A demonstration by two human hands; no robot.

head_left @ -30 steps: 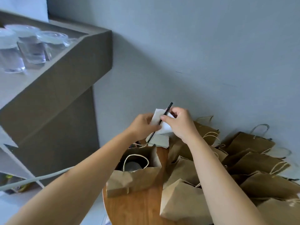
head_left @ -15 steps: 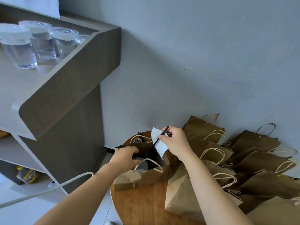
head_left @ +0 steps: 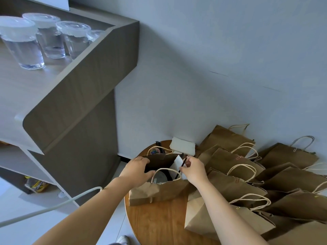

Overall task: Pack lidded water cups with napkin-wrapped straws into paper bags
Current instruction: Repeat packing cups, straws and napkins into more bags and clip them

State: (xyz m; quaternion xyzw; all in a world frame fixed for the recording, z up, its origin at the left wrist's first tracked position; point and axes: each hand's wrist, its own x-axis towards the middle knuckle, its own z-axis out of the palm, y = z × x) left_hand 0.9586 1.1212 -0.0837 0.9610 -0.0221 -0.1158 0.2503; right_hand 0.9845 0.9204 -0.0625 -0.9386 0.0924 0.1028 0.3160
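Note:
An open brown paper bag (head_left: 155, 193) stands on the round wooden table (head_left: 159, 223). Inside it I see the lid of a cup (head_left: 160, 177). My left hand (head_left: 137, 169) grips the bag's far rim and holds it open. My right hand (head_left: 193, 167) pinches a black straw with a white napkin (head_left: 177, 164) around it, lowered into the bag's mouth. Several lidded water cups (head_left: 21, 45) stand on the grey shelf top at the upper left.
A stack of white napkins (head_left: 183, 147) and loose black straws (head_left: 158, 145) lie at the table's far edge. Several brown paper bags (head_left: 235, 175) are piled to the right. A grey shelf unit (head_left: 79, 96) stands left; a white cable (head_left: 53, 209) crosses below.
My right hand has lowered the napkin-wrapped straw from above the table into the bag's mouth. My left hand left the napkin and took hold of the bag's rim.

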